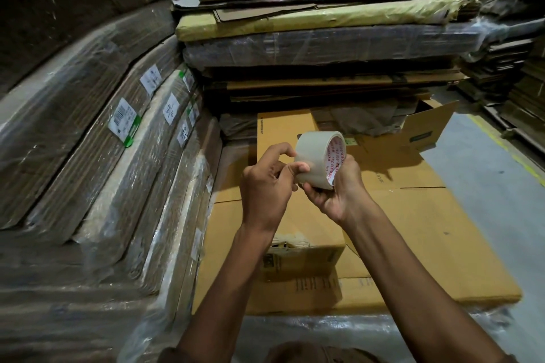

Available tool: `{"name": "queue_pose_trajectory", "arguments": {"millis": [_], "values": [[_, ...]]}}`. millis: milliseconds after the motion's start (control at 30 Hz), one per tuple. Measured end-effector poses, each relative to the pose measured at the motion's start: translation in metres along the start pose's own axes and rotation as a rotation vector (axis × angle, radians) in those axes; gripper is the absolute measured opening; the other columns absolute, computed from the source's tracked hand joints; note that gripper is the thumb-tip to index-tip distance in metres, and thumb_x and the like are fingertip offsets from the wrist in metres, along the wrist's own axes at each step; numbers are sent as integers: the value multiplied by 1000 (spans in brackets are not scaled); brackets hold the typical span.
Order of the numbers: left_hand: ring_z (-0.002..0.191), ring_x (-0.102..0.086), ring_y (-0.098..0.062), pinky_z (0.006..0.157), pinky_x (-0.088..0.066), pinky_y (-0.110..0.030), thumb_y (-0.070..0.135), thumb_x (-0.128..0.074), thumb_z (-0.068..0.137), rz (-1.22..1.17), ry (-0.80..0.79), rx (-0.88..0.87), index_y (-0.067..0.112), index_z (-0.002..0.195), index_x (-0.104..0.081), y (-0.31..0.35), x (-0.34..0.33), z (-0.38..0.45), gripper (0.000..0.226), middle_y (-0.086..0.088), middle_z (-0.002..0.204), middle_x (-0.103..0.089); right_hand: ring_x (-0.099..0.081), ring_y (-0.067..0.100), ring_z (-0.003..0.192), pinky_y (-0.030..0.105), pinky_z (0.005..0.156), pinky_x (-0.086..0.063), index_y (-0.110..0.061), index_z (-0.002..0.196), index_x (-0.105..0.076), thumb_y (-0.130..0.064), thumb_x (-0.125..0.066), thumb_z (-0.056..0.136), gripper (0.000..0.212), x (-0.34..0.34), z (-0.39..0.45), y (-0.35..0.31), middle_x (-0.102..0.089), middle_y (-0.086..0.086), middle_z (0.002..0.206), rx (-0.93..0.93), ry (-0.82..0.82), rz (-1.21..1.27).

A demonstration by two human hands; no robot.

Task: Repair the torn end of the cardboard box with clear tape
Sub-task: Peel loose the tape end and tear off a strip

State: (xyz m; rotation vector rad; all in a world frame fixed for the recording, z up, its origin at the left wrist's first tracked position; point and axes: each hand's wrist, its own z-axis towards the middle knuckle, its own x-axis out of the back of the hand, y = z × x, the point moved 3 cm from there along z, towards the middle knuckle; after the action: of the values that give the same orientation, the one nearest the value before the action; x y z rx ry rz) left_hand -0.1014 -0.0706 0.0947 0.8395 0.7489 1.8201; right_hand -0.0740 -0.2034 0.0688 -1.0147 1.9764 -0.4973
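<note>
the right hand (333, 191) cupped the roll of clear tape (320, 158) from beneath, fingers closed round its rim, most likely to hold it steady and turned toward the person. the left hand (265, 183), at 9 o'clock of the roll, had thumb and fingertips pressed together on the tape's outer face, which read as picking for the loose end; no strip was drawn off yet.

the flattened cardboard box (413, 230) lay below the hands on a stack of like sheets, and its torn end (290, 244) sat at 6 o'clock of the roll, just under the left wrist, ragged and with pale old tape on it, within easy reach.

wrapped bundles of cardboard (97, 138) rose at 9 o'clock, piled board (324, 38) at 12 o'clock, and grey floor (477, 162) with a yellow line ran off at 3 o'clock.
</note>
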Motion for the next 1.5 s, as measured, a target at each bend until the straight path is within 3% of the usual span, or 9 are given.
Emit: {"name": "queue_pose_trajectory", "arguments": {"millis": [133, 300, 467, 867, 1000, 1133, 1267, 1367, 1500], "values": [[58, -70, -8, 48, -55, -44, 22, -75, 90, 75, -84, -5, 30, 87, -61, -1, 0, 1, 16, 5, 71, -72, -65, 23, 55, 28, 40, -53, -8, 129, -64, -45, -27, 101, 59, 1, 4, -4, -69, 13, 87, 30, 3, -24], [66, -73, -11, 54, -58, -40, 38, -75, 88, 131, -14, -53, 29, 126, -61, -5, 2, -3, 42, 2, 74, -76, -65, 22, 47, 28, 38, -53, -7, 130, -64, -46, -29, 101, 59, -2, 5, -6, -69, 11, 78, 6, -30, -4], [65, -73, -14, 52, -56, -35, 20, -69, 96, 386, 12, -397, 7, 114, -76, 2, 7, -5, 24, -5, 82, -78, -66, 25, 62, 27, 40, -52, -10, 130, -64, -46, -31, 100, 58, 2, 6, -4, -68, 12, 87, -2, -7, -10], [45, -56, -25, 41, -44, -37, 24, -58, 99, 604, -58, -384, 10, 100, -68, 6, 14, 7, 17, -1, 54, -57, -67, 25, 76, 30, 43, -55, -14, 132, -60, -54, -33, 101, 58, 1, 5, -2, -63, 10, 113, 14, -3, -30], [54, -63, -32, 48, -36, -31, 23, -52, 102, 640, -65, -260, 10, 105, -59, 1, 13, 6, 15, -6, 61, -63, -75, 32, 76, 37, 55, -59, -16, 132, -58, -75, -27, 97, 76, 2, 9, 1, -68, 20, 117, 18, -133, 24], [61, -62, -27, 53, -46, -43, 27, -48, 103, 479, -95, -11, 16, 109, -55, -15, 19, 11, 14, -2, 65, -63, -74, 33, 95, 45, 72, -61, -41, 146, -45, -60, -40, 103, 48, 1, 5, -8, -60, 12, 140, 259, -292, -51], [53, -60, -25, 52, -50, -50, 41, -47, 101, 297, -151, 70, 25, 106, -56, -16, 20, 12, 19, -4, 57, -62, -65, 16, 70, 31, 62, -54, -43, 147, -43, -51, -31, 106, 43, -5, -5, -15, -68, -1, 130, 526, -291, -97], [47, -59, -25, 48, -52, -43, 54, -56, 95, 180, -206, 150, 29, 100, -59, -11, 22, 14, 26, -5, 57, -64, -56, 15, 71, 27, 56, -51, -40, 143, -51, -53, -31, 105, 44, -5, -5, -13, -65, 3, 134, 555, -241, -105], [43, -47, -21, 46, -42, -30, 23, -62, 100, -102, -267, 332, 8, 99, -61, -12, 24, 20, 15, -2, 50, -57, -57, 22, 80, 25, 47, -48, -37, 138, -57, -56, -30, 105, 46, -4, -5, -8, -67, 3, 133, 488, -215, -80]]}}
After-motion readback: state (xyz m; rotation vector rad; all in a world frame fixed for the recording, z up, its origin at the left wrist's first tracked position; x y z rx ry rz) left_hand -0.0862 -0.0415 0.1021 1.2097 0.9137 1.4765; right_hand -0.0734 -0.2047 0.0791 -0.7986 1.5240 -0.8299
